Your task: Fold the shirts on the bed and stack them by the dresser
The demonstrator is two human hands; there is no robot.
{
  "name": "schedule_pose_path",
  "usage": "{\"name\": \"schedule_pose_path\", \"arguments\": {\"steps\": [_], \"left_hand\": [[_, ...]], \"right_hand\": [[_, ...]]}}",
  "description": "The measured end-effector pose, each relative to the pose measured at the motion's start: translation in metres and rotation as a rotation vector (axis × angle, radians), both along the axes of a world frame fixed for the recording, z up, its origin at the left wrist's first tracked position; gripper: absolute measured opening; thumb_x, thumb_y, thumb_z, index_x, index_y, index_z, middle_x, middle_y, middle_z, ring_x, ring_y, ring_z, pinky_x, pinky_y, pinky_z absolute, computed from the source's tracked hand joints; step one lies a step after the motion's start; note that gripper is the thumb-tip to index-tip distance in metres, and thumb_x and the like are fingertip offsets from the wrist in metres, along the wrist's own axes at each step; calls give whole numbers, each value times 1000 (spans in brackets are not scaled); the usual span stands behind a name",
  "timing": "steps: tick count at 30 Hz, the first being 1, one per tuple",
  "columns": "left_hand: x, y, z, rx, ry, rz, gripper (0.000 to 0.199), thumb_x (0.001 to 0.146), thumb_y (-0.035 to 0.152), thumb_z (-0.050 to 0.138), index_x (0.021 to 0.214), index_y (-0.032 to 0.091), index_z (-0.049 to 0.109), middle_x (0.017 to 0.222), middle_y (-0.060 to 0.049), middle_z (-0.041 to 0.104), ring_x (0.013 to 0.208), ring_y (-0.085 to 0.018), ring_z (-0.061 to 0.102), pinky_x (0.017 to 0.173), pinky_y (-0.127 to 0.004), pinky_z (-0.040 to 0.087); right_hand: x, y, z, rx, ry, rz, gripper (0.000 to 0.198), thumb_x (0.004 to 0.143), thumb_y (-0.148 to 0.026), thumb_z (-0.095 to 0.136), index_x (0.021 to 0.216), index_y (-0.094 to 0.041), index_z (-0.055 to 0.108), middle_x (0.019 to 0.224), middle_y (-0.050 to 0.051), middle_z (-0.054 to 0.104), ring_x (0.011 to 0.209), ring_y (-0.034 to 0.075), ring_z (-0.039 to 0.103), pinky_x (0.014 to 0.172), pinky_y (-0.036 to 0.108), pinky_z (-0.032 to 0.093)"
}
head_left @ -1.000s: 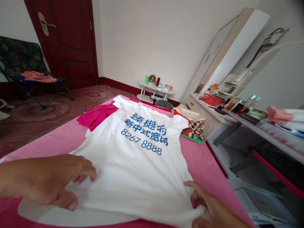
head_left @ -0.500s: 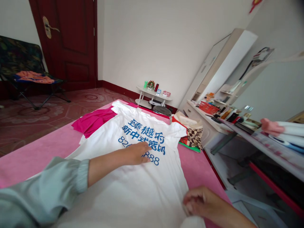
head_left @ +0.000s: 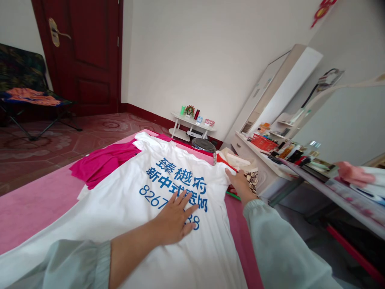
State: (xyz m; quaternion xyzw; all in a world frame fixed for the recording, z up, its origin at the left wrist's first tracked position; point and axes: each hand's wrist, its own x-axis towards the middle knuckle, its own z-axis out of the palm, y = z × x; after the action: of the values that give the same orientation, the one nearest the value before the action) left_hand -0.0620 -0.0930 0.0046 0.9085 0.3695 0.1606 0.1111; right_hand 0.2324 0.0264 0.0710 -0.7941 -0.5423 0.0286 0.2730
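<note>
A white T-shirt [head_left: 135, 212] with blue printed characters and digits lies spread out, print side up, on a pink bed cover [head_left: 54, 192]. Flat on the print rests my left hand [head_left: 174, 218], its fingers spread and covering some of the digits. My right hand [head_left: 240, 184] is at the sleeve on the right, with its fingers bent around the sleeve's edge. Part of that grip is hidden by the hand itself. Bright pink clothing [head_left: 105, 162] lies partly under the shirt's left side.
A patterned cloth bundle [head_left: 252, 178] sits at the bed's right edge, behind my right hand. Along the right stands a dressing table [head_left: 273, 170] with bottles and a red basket [head_left: 263, 142]. Beyond the bed is a small white stand [head_left: 192, 122]; a folding chair [head_left: 27, 92] is far left.
My right hand has moved from the shirt's lower right edge up to the right sleeve. My left hand stays on the print, its fingers now spread wider. The view has shifted slightly.
</note>
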Motion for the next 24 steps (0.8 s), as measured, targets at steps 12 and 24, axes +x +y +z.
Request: {"name": "schedule_pose_path", "arguments": {"steps": [12, 24], "left_hand": [[25, -17, 16, -165, 4, -180, 74, 85, 71, 29, 146, 29, 29, 156, -11, 8, 142, -36, 0, 111, -60, 3], [45, -31, 20, -209, -53, -283, 67, 88, 63, 34, 145, 28, 31, 156, -12, 6, 142, -34, -5, 111, -60, -1]], "right_hand": [[32, 25, 36, 96, -284, -33, 42, 66, -11, 49, 103, -16, 69, 99, 12, 70, 94, 26, 62, 79, 30, 44], [44, -2, 10, 371, -433, 62, 36, 85, -28, 45, 115, -15, 59, 120, 16, 56, 111, 29, 51, 95, 41, 37]]}}
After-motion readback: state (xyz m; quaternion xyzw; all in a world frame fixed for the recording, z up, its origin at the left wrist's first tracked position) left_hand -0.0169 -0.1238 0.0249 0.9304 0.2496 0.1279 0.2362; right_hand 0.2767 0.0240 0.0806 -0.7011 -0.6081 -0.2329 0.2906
